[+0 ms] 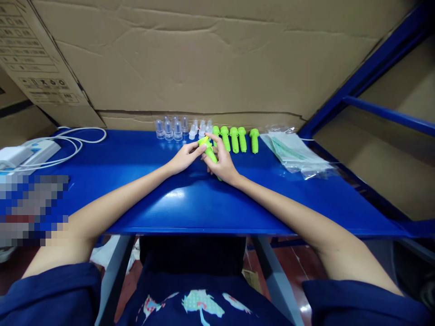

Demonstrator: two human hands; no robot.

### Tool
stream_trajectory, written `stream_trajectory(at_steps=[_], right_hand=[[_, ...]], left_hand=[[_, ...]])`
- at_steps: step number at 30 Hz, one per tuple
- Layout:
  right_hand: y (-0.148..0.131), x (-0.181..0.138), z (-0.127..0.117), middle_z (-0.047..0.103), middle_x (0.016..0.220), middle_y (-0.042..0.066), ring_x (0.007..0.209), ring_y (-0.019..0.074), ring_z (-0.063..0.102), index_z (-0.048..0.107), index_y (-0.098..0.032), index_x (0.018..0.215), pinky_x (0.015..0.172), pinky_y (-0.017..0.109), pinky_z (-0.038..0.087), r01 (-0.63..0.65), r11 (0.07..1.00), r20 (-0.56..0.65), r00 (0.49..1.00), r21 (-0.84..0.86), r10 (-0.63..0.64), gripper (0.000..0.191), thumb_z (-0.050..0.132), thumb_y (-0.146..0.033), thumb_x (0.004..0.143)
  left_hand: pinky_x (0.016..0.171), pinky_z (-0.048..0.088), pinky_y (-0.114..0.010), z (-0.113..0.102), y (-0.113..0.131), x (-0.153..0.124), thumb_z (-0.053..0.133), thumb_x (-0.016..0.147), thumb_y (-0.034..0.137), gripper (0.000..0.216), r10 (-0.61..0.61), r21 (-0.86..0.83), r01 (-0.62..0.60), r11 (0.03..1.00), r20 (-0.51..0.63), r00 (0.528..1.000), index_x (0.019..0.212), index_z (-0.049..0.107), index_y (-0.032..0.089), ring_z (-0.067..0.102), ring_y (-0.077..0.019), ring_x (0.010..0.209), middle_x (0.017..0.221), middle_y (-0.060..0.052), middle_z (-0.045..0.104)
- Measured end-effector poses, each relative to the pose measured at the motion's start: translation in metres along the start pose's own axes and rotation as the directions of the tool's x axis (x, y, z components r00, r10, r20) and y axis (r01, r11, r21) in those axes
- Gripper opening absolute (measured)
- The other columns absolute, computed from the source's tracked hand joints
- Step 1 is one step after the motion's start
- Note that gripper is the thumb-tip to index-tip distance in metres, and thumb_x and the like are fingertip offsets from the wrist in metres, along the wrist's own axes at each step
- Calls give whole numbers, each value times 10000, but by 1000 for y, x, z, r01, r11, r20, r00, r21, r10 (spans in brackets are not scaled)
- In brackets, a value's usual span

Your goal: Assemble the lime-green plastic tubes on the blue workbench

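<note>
Both my hands meet over the middle of the blue table (136, 199). My right hand (222, 163) is wrapped round a bright green plastic part (210, 151), which points up and to the left. My left hand (185, 156) pinches the top end of that same part with its fingertips. Just behind my hands lies a row of several more green parts (238, 138). To their left stand small white caps (201, 129) and several clear plastic caps (171, 128).
Clear plastic bags (295, 154) lie at the right of the table. A white power strip with cable (44, 147) sits at the far left. A cardboard wall (210, 59) stands behind the table and a blue metal frame (370, 104) runs along the right.
</note>
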State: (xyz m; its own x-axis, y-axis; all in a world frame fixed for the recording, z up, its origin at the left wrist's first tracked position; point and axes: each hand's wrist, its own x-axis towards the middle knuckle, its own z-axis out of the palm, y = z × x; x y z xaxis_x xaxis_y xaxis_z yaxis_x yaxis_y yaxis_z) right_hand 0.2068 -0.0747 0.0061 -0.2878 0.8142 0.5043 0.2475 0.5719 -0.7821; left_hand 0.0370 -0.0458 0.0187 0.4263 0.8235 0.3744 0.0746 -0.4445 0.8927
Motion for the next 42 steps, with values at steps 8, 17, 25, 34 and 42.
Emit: stream_trajectory(at_steps=[8,17,25,34,42], right_hand=[[1,0,1,652,824,0,420,109,562,307,-291,1449,340,246,478,-17,1000,-13,1000,16,18,594,618,-400,955],[0,-1,0,667,861,17,432,107,561,231,-333,1544,334,247,477,-24,999,13,1000,23,24,691,600,-423,968],[1,-1,0,690,916,34,428,97,568,310,-316,1505,312,231,458,-32,998,16,999,49,31,630,607,-412,958],[12,1,3,687,913,3,395,88,546,283,-298,1337,290,228,415,-60,993,0,998,97,60,577,634,-521,936],[7,1,2,680,869,-21,377,85,531,289,-311,1278,279,228,410,-77,993,-1,997,89,78,554,641,-552,925]], left_hand=[[786,498,-286,0,1,1,597,774,824,747,-12,4,12,1000,-2,1000,932,689,101,608,-184,848,861,-57,694],[830,508,-296,-1,3,-1,552,786,842,747,-47,-31,46,998,-18,999,897,699,118,639,-186,855,872,-63,723],[814,495,-294,0,5,0,526,806,838,717,-47,-41,46,998,-26,999,830,664,135,619,-168,799,795,-43,689],[825,465,-294,-2,6,0,550,810,800,662,-84,-60,85,995,32,996,816,626,142,591,-160,791,787,-37,646],[795,459,-295,-1,3,0,558,813,783,641,-61,9,60,998,24,998,802,623,145,579,-159,778,767,-28,624]])
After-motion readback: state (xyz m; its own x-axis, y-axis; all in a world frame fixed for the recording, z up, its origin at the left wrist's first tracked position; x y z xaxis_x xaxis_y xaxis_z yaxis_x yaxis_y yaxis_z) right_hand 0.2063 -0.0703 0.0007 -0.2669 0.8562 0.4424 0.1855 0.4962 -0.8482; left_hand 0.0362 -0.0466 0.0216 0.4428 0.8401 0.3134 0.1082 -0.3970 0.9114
